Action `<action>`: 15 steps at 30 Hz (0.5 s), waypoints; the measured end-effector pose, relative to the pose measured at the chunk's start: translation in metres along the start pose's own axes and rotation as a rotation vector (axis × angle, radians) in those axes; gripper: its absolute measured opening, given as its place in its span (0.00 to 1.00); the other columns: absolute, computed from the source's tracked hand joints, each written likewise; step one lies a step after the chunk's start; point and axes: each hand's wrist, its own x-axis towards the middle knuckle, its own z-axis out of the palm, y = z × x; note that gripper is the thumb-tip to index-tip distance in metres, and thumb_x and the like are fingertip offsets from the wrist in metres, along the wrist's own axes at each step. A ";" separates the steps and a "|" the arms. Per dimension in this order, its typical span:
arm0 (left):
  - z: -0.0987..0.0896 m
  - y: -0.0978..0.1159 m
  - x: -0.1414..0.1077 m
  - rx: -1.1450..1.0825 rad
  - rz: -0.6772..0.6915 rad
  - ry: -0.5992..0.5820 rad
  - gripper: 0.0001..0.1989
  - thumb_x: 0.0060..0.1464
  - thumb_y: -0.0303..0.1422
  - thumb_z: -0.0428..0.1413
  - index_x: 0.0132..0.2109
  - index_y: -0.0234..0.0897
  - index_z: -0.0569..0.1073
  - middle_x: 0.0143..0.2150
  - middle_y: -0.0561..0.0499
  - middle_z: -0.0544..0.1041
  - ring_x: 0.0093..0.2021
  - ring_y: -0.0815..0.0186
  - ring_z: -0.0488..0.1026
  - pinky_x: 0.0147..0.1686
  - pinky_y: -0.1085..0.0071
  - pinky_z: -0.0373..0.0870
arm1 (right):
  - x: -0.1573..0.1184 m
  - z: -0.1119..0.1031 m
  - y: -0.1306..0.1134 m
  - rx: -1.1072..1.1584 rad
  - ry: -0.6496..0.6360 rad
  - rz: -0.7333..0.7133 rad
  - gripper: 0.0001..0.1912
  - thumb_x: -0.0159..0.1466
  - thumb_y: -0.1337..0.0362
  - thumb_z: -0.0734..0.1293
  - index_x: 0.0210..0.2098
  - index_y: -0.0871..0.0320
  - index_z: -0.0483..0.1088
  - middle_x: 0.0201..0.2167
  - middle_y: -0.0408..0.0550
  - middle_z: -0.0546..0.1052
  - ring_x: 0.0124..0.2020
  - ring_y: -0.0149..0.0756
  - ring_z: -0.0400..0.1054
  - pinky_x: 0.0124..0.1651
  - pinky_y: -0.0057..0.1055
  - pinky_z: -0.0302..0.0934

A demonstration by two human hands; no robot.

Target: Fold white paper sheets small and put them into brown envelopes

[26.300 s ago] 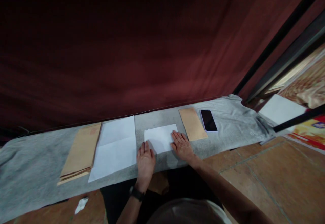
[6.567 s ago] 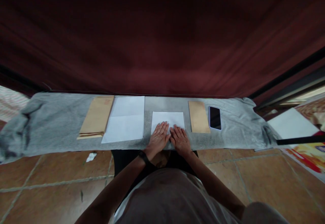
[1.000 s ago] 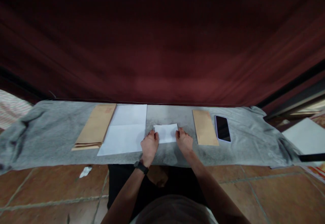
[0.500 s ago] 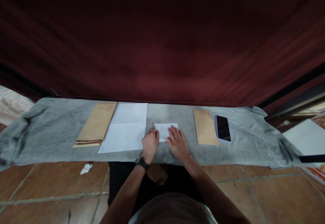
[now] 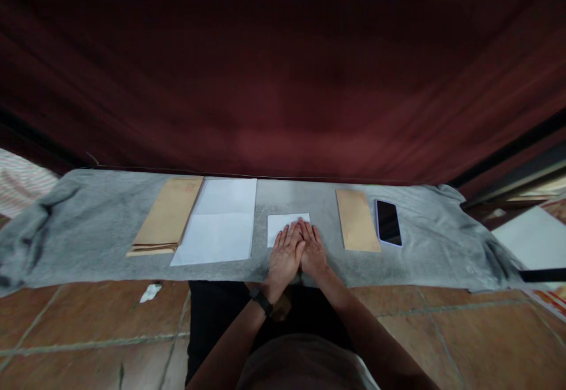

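Observation:
A folded white paper (image 5: 279, 222) lies flat on the grey cloth (image 5: 300, 192), its lower right part covered by my hands. My left hand (image 5: 285, 255) rests on it with the fingers stretched out, its thumb side touching my right hand. Flat beside it, my right hand (image 5: 313, 252) lies over the paper's right side with fingers extended. To the left are large white sheets (image 5: 221, 225) with a crease across them, next to a stack of brown envelopes (image 5: 170, 210). A single brown envelope (image 5: 358, 220) is to the right of my hands.
A phone (image 5: 388, 223) with a dark screen lies right of the single envelope. Dark red fabric (image 5: 283, 83) rises behind the cloth-covered surface. On the tiled floor is a crumpled white scrap (image 5: 151, 293). A white panel (image 5: 533, 239) stands at the far right.
My left hand has moved right from the paper's left edge and opened out flat beside my right hand. The paper's left part is now uncovered and looks flatter.

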 end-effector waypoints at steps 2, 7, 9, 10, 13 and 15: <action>0.003 -0.008 -0.005 0.033 -0.046 0.006 0.29 0.70 0.41 0.39 0.72 0.30 0.56 0.73 0.39 0.58 0.74 0.55 0.53 0.71 0.52 0.53 | 0.001 0.000 0.002 0.009 0.012 0.024 0.29 0.72 0.66 0.56 0.72 0.61 0.53 0.74 0.57 0.52 0.74 0.47 0.47 0.72 0.51 0.44; 0.002 -0.030 -0.012 0.110 -0.100 0.053 0.31 0.70 0.41 0.41 0.72 0.27 0.56 0.74 0.35 0.56 0.74 0.53 0.51 0.71 0.50 0.51 | 0.001 -0.005 0.019 0.019 0.047 0.148 0.28 0.75 0.64 0.53 0.73 0.62 0.52 0.72 0.56 0.57 0.72 0.45 0.51 0.72 0.51 0.44; 0.003 -0.031 -0.012 0.118 -0.111 0.061 0.30 0.69 0.40 0.42 0.72 0.27 0.56 0.73 0.35 0.56 0.74 0.52 0.51 0.71 0.49 0.52 | 0.001 -0.009 0.025 0.019 0.048 0.179 0.28 0.75 0.63 0.53 0.72 0.61 0.52 0.72 0.55 0.58 0.72 0.45 0.51 0.72 0.50 0.44; 0.003 -0.031 -0.011 0.118 -0.114 0.062 0.30 0.69 0.39 0.42 0.72 0.27 0.56 0.73 0.36 0.56 0.74 0.52 0.51 0.71 0.49 0.52 | 0.001 -0.010 0.027 0.016 0.048 0.198 0.28 0.75 0.63 0.53 0.72 0.62 0.53 0.72 0.55 0.58 0.72 0.46 0.51 0.72 0.50 0.44; 0.004 -0.028 -0.009 0.116 -0.111 0.056 0.30 0.69 0.38 0.43 0.72 0.26 0.56 0.73 0.35 0.56 0.74 0.52 0.50 0.71 0.48 0.52 | 0.007 -0.013 0.021 0.006 0.055 0.249 0.28 0.75 0.62 0.53 0.72 0.65 0.53 0.72 0.57 0.56 0.73 0.49 0.49 0.73 0.52 0.42; 0.004 -0.028 -0.008 0.112 -0.109 0.045 0.30 0.68 0.38 0.42 0.71 0.25 0.57 0.73 0.34 0.56 0.75 0.51 0.50 0.71 0.48 0.52 | 0.012 -0.012 0.010 0.019 0.057 0.225 0.29 0.75 0.61 0.53 0.72 0.65 0.53 0.73 0.57 0.54 0.73 0.49 0.48 0.73 0.52 0.41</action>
